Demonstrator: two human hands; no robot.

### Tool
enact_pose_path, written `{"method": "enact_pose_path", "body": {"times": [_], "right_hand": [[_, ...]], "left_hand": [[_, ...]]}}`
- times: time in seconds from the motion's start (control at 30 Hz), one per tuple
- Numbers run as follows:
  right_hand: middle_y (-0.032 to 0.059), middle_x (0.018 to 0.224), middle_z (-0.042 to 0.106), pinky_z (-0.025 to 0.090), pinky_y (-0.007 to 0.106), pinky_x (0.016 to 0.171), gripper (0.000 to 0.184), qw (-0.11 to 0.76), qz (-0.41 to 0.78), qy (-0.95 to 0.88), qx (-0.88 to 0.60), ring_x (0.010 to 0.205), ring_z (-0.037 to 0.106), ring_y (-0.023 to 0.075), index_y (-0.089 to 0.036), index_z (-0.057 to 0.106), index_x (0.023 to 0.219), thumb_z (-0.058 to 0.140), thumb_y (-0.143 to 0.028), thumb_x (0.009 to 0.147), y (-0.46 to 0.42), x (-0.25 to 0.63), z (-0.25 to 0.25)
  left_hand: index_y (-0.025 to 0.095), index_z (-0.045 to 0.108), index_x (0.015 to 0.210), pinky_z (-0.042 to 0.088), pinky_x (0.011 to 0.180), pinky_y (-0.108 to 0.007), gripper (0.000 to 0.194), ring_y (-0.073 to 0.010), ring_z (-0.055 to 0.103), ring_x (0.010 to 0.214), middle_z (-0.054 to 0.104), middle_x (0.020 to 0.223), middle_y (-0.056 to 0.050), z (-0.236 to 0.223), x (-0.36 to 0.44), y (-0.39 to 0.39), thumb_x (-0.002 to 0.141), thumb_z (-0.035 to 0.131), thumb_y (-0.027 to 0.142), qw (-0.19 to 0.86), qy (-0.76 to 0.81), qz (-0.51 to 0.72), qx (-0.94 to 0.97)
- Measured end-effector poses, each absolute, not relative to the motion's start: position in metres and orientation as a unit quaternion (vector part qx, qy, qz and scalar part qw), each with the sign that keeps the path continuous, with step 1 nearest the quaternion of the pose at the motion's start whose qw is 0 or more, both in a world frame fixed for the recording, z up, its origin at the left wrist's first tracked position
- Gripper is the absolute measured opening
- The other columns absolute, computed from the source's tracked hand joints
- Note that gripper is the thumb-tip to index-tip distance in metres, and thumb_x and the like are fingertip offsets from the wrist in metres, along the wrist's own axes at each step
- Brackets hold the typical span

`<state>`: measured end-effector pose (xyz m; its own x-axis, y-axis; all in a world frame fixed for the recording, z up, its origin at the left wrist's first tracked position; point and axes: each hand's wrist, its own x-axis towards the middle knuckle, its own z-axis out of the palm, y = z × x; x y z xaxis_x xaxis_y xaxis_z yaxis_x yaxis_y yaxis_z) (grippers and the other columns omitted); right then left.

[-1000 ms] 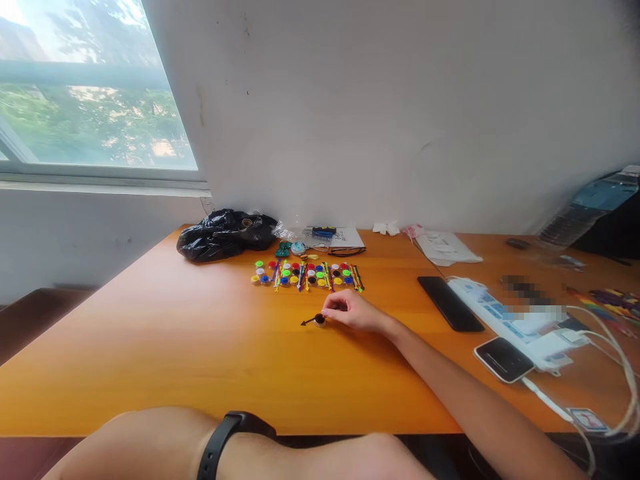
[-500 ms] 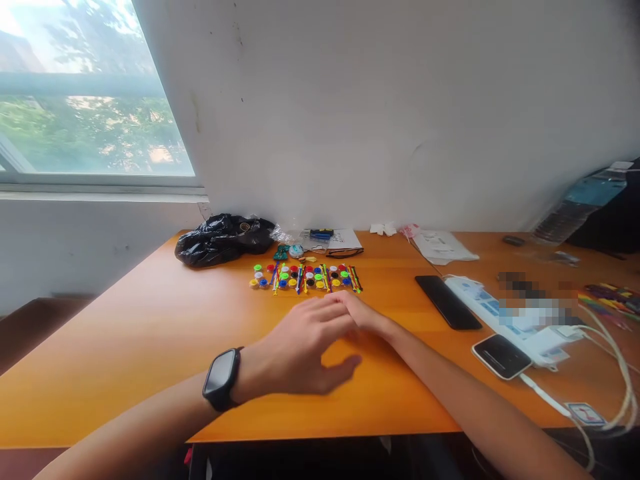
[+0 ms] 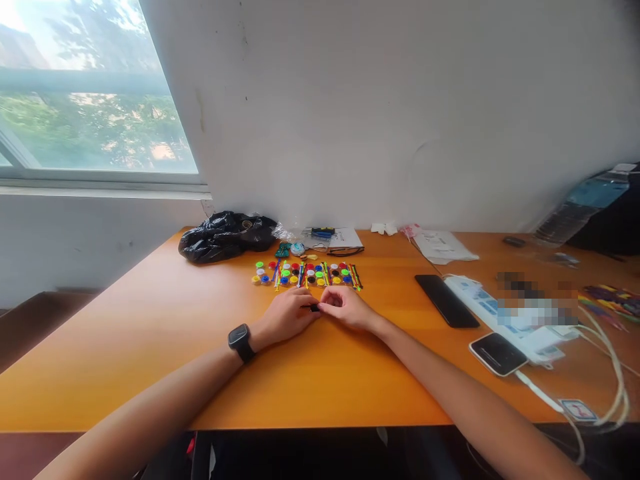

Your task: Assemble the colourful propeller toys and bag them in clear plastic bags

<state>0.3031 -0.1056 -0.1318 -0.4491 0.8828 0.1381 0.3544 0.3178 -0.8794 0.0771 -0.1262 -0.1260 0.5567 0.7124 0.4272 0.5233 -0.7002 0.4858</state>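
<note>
A black piece is being held near the middle of the table, in front of discs and sticks. It is being pinched by fingertips of the right hand; its other side is being met by the left hand (whose finger grip cannot be told). A watch is being worn.

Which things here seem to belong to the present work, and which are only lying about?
Likely in work:
small black piece, between left hand and right hand
coloured discs
coloured strips

Apparently lying about:
black bag
phone
power strip
bottle
</note>
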Motion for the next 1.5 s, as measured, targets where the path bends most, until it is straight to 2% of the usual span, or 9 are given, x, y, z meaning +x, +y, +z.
{"method": "enact_pose_path", "body": {"times": [0.23, 0.37, 0.53, 0.73, 0.93, 1.13, 1.3, 1.4, 1.5], "right_hand": [[-0.0011, 0.069, 0.06, 0.037, 0.027, 0.062, 0.026, 0.328, 0.423, -0.734, -0.418, 0.064, 0.049, 0.0131, -0.018, 0.065, 0.076, 0.076, -0.041, 0.08, -0.101, 0.295, -0.131], [-0.0008, 0.07, 0.06, 0.038, 0.027, 0.063, 0.026, 0.324, 0.417, -0.739, -0.419, 0.066, 0.049, 0.0135, -0.017, 0.066, 0.077, 0.074, -0.041, 0.082, -0.101, 0.297, -0.131], [-0.0001, 0.071, 0.062, 0.038, 0.027, 0.063, 0.027, 0.324, 0.408, -0.746, -0.414, 0.067, 0.051, 0.0137, -0.017, 0.067, 0.077, 0.074, -0.043, 0.083, -0.097, 0.298, -0.137], [-0.0005, 0.071, 0.062, 0.038, 0.027, 0.063, 0.029, 0.323, 0.397, -0.753, -0.414, 0.066, 0.05, 0.0132, -0.017, 0.066, 0.075, 0.074, -0.043, 0.085, -0.094, 0.298, -0.141], [-0.0013, 0.071, 0.06, 0.038, 0.026, 0.062, 0.026, 0.311, 0.393, -0.763, -0.407, 0.066, 0.05, 0.0128, -0.018, 0.06, 0.073, 0.073, -0.038, 0.085, -0.097, 0.297, -0.137], [0.002, 0.078, 0.066, 0.04, 0.028, 0.065, 0.02, 0.305, 0.296, -0.797, -0.429, 0.069, 0.053, 0.015, -0.019, 0.068, 0.081, 0.07, -0.037, 0.091, -0.109, 0.3, -0.124], [0.0083, 0.101, 0.073, 0.04, 0.03, 0.066, 0.025, 0.353, 0.197, -0.793, -0.455, 0.074, 0.057, 0.018, -0.021, 0.075, 0.105, 0.065, -0.043, 0.096, -0.119, 0.305, -0.112], [0.0039, 0.079, 0.067, 0.033, 0.03, 0.058, 0.034, 0.35, 0.227, -0.774, -0.476, 0.061, 0.047, 0.016, -0.022, 0.076, 0.107, 0.063, -0.052, 0.097, -0.12, 0.306, -0.109], [-0.0017, 0.058, 0.046, 0.022, 0.031, 0.053, 0.046, 0.365, 0.302, -0.74, -0.477, 0.051, 0.032, 0.0133, -0.02, 0.073, 0.088, 0.059, -0.063, 0.098, -0.119, 0.307, -0.106]], "left_hand": [[0.022, 0.076, 0.094, 0.05, 0.072, -0.028, 0.013, -0.0173, 0.068, 0.081, 0.075, 0.089, -0.003, -0.124, 0.072, -0.122, 0.098, 0.069, 0.032, 0.208, 0.367, 0.334, 0.843], [0.021, 0.073, 0.081, 0.045, 0.068, -0.028, 0.022, -0.017, 0.064, 0.075, 0.071, 0.079, -0.003, -0.12, 0.073, -0.124, 0.099, 0.067, 0.031, 0.165, 0.368, 0.321, 0.857], [0.022, 0.075, 0.088, 0.048, 0.072, -0.03, 0.016, -0.0194, 0.067, 0.08, 0.074, 0.087, -0.005, -0.113, 0.073, -0.127, 0.099, 0.066, 0.029, 0.122, 0.361, 0.297, 0.875], [0.021, 0.074, 0.085, 0.048, 0.073, -0.034, 0.026, -0.0219, 0.066, 0.079, 0.073, 0.083, -0.007, -0.109, 0.075, -0.131, 0.103, 0.056, 0.026, 0.017, 0.326, 0.246, 0.913], [0.02, 0.072, 0.086, 0.049, 0.074, -0.035, 0.022, -0.0222, 0.065, 0.079, 0.071, 0.084, -0.008, -0.114, 0.077, -0.131, 0.102, 0.057, 0.027, 0.001, 0.313, 0.226, 0.923], [0.022, 0.072, 0.095, 0.051, 0.077, -0.036, 0.011, -0.0246, 0.068, 0.091, 0.072, 0.091, -0.008, -0.117, 0.073, -0.13, 0.097, 0.067, 0.033, 0.037, 0.34, 0.263, 0.902], [0.025, 0.069, 0.119, 0.054, 0.082, -0.034, 0.027, -0.0234, 0.07, 0.098, 0.074, 0.107, -0.006, -0.111, 0.068, -0.131, 0.097, 0.069, 0.041, 0.114, 0.391, 0.348, 0.844], [0.023, 0.069, 0.115, 0.054, 0.084, -0.034, 0.023, -0.0218, 0.068, 0.097, 0.074, 0.105, -0.006, -0.109, 0.066, -0.128, 0.105, 0.058, 0.041, 0.138, 0.41, 0.395, 0.811], [0.022, 0.068, 0.111, 0.052, 0.088, -0.035, 0.022, -0.0221, 0.066, 0.101, 0.074, 0.108, -0.006, -0.109, 0.065, -0.123, 0.108, 0.053, 0.039, 0.134, 0.418, 0.437, 0.786]]}}
